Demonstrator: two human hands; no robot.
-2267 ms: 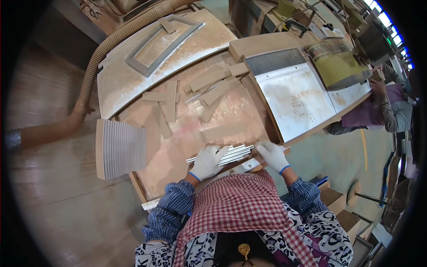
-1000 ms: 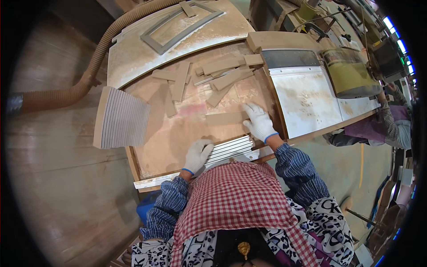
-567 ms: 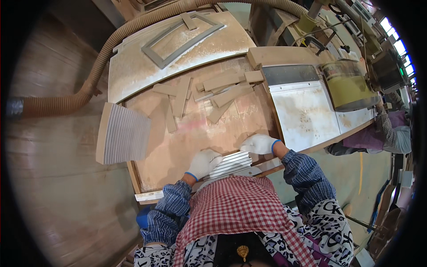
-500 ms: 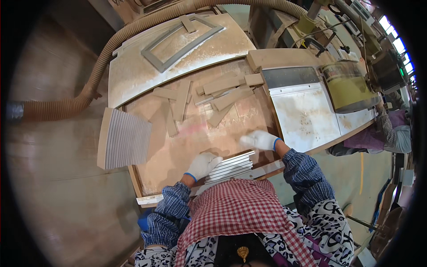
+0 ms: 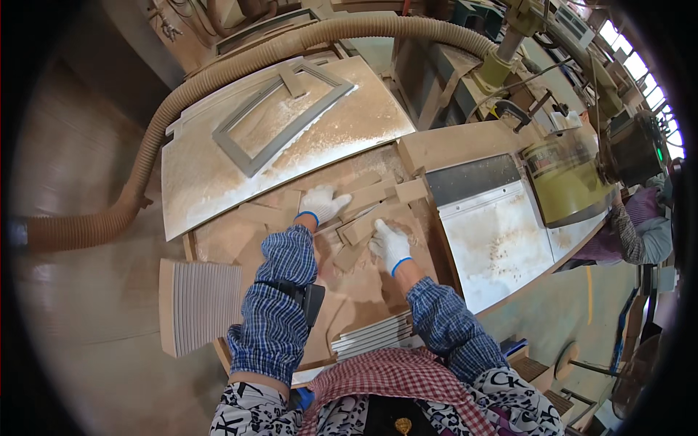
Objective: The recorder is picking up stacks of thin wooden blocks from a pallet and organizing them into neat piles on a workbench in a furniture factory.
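Both my hands wear white knit gloves with blue cuffs and reach over loose wooden strips on the workbench. My left hand [image 5: 322, 204] is open, thumb apart from the fingers, over the strips at the far side. To its right and nearer me, my right hand [image 5: 391, 245] is open, its fingertips against the edge of a short wooden strip [image 5: 363, 224]. That strip lies across others in a loose pile; another strip [image 5: 411, 190] lies at the pile's right end. Close to my apron sits a neat row of pale-edged strips [image 5: 372, 336], touched by neither hand.
At left stands a stack of grooved strips [image 5: 207, 298]. A grey rectangular frame [image 5: 280, 149] lies on a dusty board [image 5: 190, 192] behind the bench. A ribbed hose [image 5: 156, 120] curves round it. To the right are a machine with a yellow-green guard [image 5: 567, 185] and another person [image 5: 643, 225].
Both hands have moved away from me, from beside the near row of strips to the loose pile. My left hand went far forward and my right slightly left; the view has shifted too.
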